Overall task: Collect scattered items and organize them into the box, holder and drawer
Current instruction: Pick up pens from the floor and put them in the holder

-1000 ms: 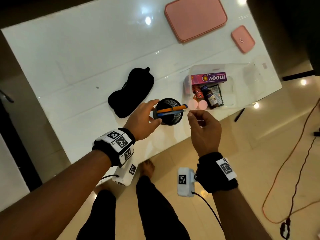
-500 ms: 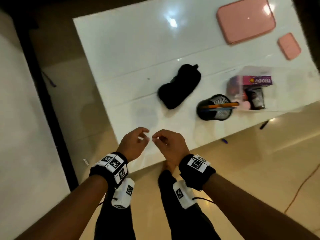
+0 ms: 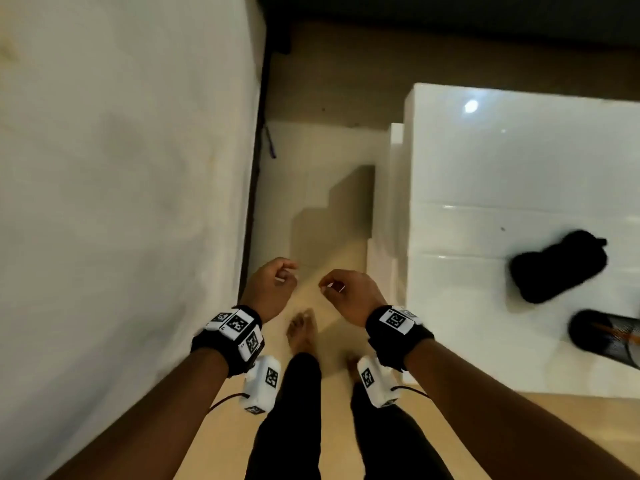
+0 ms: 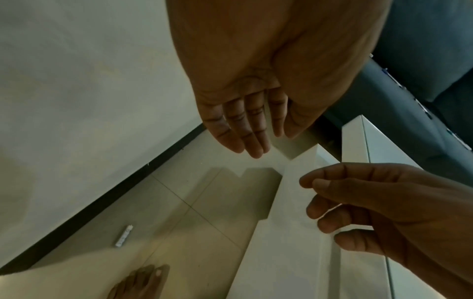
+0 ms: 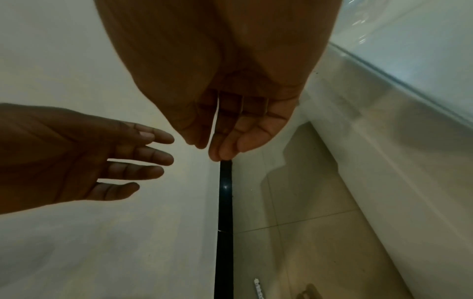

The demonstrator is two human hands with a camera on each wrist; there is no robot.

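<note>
Both hands hang over the beige floor, left of the white table [image 3: 485, 174]. My left hand [image 3: 282, 277] is relaxed, fingers loosely bent, holding nothing; in its wrist view the left hand [image 4: 245, 131] shows nearly straight fingers. My right hand [image 3: 330, 285] is loosely curled and empty, and the right hand [image 5: 220, 137] is the same in its own view. A black eye mask [image 3: 557, 266] lies on the table at the right. The black mesh holder [image 3: 602, 336] with an orange pen stands at the right edge, cut off. A small white stick-like item [image 4: 124, 236] lies on the floor.
A white wall [image 3: 121, 202] with a dark skirting strip [image 3: 256, 168] runs along the left. A thin dark object [image 3: 270, 142] lies on the floor by the skirting. My bare feet [image 3: 303, 330] stand on the floor between wall and table.
My hands have left the holder and moved left off the table, now over the floor. The view has swung left; the clear box and pink pouches are out of sight.
</note>
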